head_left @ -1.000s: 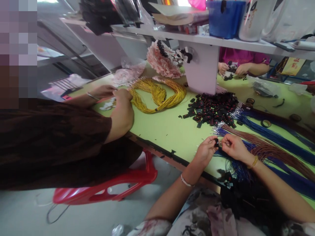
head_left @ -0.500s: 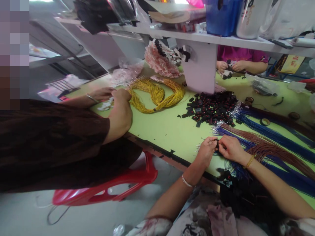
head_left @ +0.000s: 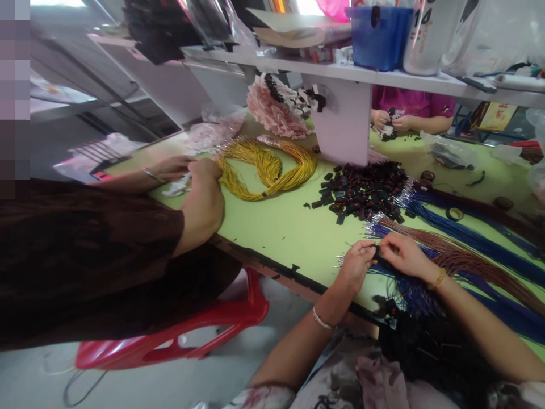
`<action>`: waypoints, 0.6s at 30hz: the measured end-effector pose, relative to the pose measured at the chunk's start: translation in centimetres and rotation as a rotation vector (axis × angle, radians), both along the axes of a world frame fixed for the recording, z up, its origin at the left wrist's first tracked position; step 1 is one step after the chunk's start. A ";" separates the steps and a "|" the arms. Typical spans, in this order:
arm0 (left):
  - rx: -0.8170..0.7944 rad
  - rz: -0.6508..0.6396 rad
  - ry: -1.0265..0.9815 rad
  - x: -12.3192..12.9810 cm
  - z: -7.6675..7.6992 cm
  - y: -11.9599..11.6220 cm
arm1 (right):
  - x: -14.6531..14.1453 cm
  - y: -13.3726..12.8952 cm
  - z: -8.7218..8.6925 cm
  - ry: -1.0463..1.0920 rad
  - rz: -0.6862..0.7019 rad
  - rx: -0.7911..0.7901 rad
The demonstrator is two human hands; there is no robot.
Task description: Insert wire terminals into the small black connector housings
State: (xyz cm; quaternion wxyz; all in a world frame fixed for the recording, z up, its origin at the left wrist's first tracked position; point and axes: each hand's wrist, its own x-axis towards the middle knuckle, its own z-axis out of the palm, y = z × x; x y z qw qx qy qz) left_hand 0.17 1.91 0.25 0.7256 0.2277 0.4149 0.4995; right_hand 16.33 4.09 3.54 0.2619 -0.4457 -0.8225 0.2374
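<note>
Close to the table's near edge, my left hand (head_left: 356,266) pinches a small black connector housing (head_left: 376,253), partly covered by the fingertips. Just right of it is my right hand (head_left: 406,255), thumb and forefinger closed; what they hold, if anything, is too small to make out. Beneath both hands lie blue wires (head_left: 419,292) with silvery terminals at their left ends. A bundle of brown wires (head_left: 462,250) runs off to the right. Beyond my hands is a heap of similar black housings (head_left: 361,190). More black pieces (head_left: 434,341) rest in my lap.
A co-worker's arm (head_left: 203,199) reaches over the table at left, beside coiled yellow wires (head_left: 293,176). A red stool (head_left: 170,343) stands below. A shelf (head_left: 332,72) with a blue bin (head_left: 378,40) crosses overhead. Another person (head_left: 411,108) works opposite. Tape rolls (head_left: 454,214) lie at right.
My right hand has drawn slightly right, widening the space from my left hand, which still pinches the black housing. The whole view has shifted slightly.
</note>
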 end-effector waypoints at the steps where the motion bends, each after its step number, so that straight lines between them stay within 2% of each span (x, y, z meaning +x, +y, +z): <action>1: -0.005 0.000 -0.001 0.0 -0.1 0.1 | 0.8 0.9 0.1 0.006 -0.049 0.000; 3: -0.008 -0.001 0.009 0.0 -0.2 0.2 | 2.7 3.0 0.0 -0.086 -0.271 0.022; 5: -0.009 -0.005 0.018 -0.1 -0.3 0.3 | 4.4 4.8 -0.5 -0.286 -0.426 -0.012; 9: -0.017 -0.025 0.005 -0.2 -0.4 0.3 | 6.0 6.3 -1.7 -0.392 -0.343 -0.124; 15: -0.019 -0.031 -0.008 -0.3 -0.3 0.3 | 5.6 5.7 -1.6 -0.464 -0.344 -0.035; 18: -0.012 -0.031 -0.005 -0.2 -0.2 0.2 | 5.6 5.7 -1.4 -0.467 -0.302 -0.035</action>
